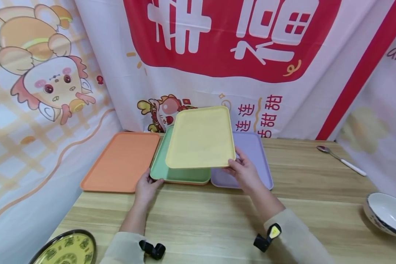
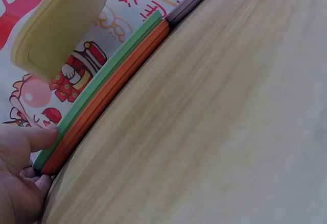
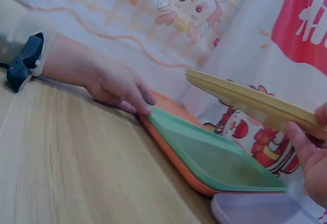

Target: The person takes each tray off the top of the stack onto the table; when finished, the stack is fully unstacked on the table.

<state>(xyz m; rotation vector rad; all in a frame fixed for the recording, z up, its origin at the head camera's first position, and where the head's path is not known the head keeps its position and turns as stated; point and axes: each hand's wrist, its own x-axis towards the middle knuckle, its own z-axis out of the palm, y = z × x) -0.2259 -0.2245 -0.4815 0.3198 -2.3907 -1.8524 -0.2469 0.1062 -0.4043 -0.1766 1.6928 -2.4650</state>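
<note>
My right hand (image 1: 242,170) grips a yellow tray (image 1: 201,137) by its near right corner and holds it tilted up above a green tray (image 1: 181,175). In the right wrist view the yellow tray shows edge-on, clear of the trays below. Under the green tray lies another orange tray (image 2: 108,94), stacked flush with it. My left hand (image 1: 146,189) pinches the near left corner of this stack, with the thumb (image 2: 42,138) at the green rim and fingers curled below by the orange one. The yellow tray hides much of the green tray in the head view.
An orange tray (image 1: 122,161) lies left of the stack, and a purple tray (image 1: 250,157) lies right of it. A spoon (image 1: 341,160) and a white bowl (image 1: 387,212) are at the right. A yellow patterned plate (image 1: 67,249) sits front left. Printed cloth (image 1: 109,73) hangs behind.
</note>
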